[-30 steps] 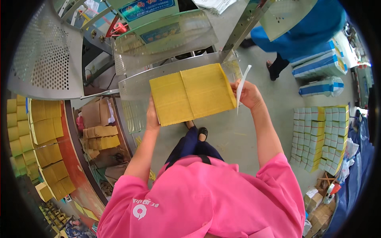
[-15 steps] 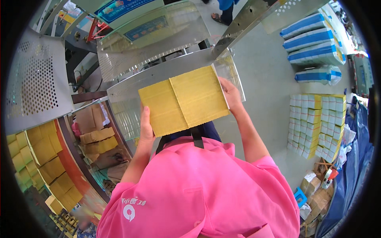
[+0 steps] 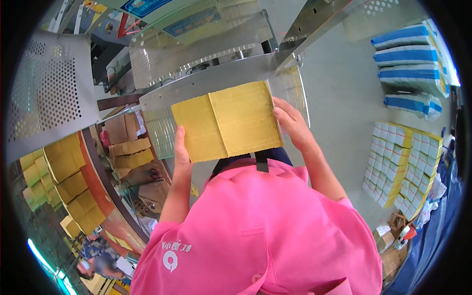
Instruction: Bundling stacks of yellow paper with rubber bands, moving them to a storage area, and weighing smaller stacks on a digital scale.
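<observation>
A wide stack of yellow paper [image 3: 246, 118] with a raised seam down its middle lies between my hands, in front of my pink shirt. It tilts slightly, its right end farther from me. My left hand [image 3: 182, 150] is closed on the stack's left edge, with the thumb up along the side and the other fingers hidden beneath. At the right end, my right hand [image 3: 294, 125] presses its bent fingers against the edge. Just beyond the stack is the metal plate of a machine [image 3: 206, 81], partly covered by the paper; I cannot tell whether they touch.
A clear plastic guard [image 3: 196, 44] and a slanted metal bar [image 3: 314, 29] rise beyond. At left are a perforated metal panel [image 3: 54, 83] and yellow paper piles [image 3: 81, 196]. Wrapped bundles [image 3: 408, 54] and stacked white-and-yellow packs [image 3: 393, 162] stand right. A person [image 3: 101, 258] is at lower left.
My right hand's fingers have shifted farther onto the stack's right edge. The stack stays between both hands, slightly lower on its left side. The surroundings have turned in view, and a person now shows at lower left.
</observation>
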Tool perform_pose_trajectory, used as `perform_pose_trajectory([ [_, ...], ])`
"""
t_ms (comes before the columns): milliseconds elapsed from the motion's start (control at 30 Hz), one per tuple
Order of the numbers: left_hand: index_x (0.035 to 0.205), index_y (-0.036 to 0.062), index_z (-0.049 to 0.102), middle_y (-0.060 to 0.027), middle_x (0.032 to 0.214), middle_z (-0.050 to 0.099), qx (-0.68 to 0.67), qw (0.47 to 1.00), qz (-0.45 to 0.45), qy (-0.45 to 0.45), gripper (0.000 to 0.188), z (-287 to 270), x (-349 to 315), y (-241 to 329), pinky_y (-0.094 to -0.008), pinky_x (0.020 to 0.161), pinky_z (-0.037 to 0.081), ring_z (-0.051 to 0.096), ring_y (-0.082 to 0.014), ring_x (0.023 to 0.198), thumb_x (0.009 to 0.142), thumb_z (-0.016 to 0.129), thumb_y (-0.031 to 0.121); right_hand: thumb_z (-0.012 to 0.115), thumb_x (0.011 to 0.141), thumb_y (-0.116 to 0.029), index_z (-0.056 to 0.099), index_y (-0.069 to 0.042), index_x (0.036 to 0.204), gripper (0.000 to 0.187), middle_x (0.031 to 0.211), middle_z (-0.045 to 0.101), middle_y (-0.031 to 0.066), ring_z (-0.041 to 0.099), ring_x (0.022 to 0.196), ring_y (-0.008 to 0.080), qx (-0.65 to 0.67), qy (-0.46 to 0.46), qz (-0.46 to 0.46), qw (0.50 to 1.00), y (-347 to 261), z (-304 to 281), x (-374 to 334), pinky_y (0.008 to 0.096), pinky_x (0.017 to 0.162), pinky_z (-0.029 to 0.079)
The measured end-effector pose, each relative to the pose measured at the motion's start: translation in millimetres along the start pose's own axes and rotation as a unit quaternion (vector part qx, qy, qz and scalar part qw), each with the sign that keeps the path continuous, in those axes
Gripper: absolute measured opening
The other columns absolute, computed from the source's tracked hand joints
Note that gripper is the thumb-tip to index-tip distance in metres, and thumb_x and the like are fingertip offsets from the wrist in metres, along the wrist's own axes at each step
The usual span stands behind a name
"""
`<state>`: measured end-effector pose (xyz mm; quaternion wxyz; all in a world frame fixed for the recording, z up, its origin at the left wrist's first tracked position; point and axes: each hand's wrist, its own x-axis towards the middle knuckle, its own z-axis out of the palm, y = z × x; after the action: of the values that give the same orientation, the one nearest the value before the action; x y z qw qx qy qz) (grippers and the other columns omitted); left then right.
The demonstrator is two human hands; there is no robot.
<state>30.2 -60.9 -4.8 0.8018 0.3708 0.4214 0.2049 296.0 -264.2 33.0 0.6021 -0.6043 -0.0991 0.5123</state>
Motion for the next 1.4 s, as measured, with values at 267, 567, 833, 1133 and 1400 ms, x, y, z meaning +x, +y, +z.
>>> perform_pose_trajectory([
  [267,0.141,0.0024,0.042,-0.0123,0.136,0.053,-0.005,1.0,-0.01,-0.013,0.06,4,-2,7,-0.0394,0.102,0.044,0.053,-0.0258,0.122,0.101,0.04,0.047,0.059,0.095,-0.033,0.048,-0.003,0.14,0.055,0.13,0.057,0.0102,0.055,0.118,0.0203,-0.028,-0.03,0.012,0.999,7,-6,3,0.0324,0.099,0.043],
  [567,0.133,0.0004,0.049,-0.0106,0.129,0.055,0.15,0.988,0.003,-0.025,0.049,-3,2,18,-0.0326,0.098,0.043,0.054,-0.0192,0.117,0.101,0.046,0.037,0.058,0.094,-0.025,0.047,-0.002,0.14,0.053,0.131,0.058,0.0133,0.056,0.119,0.0227,-0.036,-0.025,0.006,0.999,-5,-4,-2,0.0345,0.101,0.043],
  [833,0.138,0.0002,0.043,-0.0116,0.13,0.054,0.117,0.992,-0.025,-0.047,0.05,-8,1,22,-0.0343,0.101,0.041,0.052,-0.0201,0.12,0.102,0.044,0.035,0.057,0.094,-0.027,0.061,-0.001,0.125,0.04,0.108,0.066,0.0088,0.062,0.099,0.0174,-0.038,0.013,0.065,0.997,-17,-7,0,0.0336,0.087,0.05],
  [1133,0.138,-0.0001,0.042,-0.0129,0.13,0.053,0.153,0.987,-0.017,-0.037,0.052,-10,5,24,-0.0342,0.099,0.043,0.054,-0.0205,0.117,0.102,0.044,0.037,0.048,0.091,-0.016,0.066,0.0,0.096,0.024,0.084,0.065,0.0229,0.063,0.081,0.0393,-0.482,0.075,-0.076,0.87,-51,7,-4,0.0448,0.075,0.051],
  [1400,0.136,-0.0007,0.044,-0.0125,0.128,0.055,0.139,0.989,-0.026,-0.045,0.052,1,1,28,-0.0339,0.097,0.044,0.055,-0.0206,0.115,0.101,0.043,0.037,0.05,0.092,-0.012,0.065,-0.002,0.106,0.023,0.086,0.066,0.0231,0.063,0.082,0.0415,-0.415,0.11,-0.142,0.892,-15,16,-7,0.043,0.072,0.051],
])
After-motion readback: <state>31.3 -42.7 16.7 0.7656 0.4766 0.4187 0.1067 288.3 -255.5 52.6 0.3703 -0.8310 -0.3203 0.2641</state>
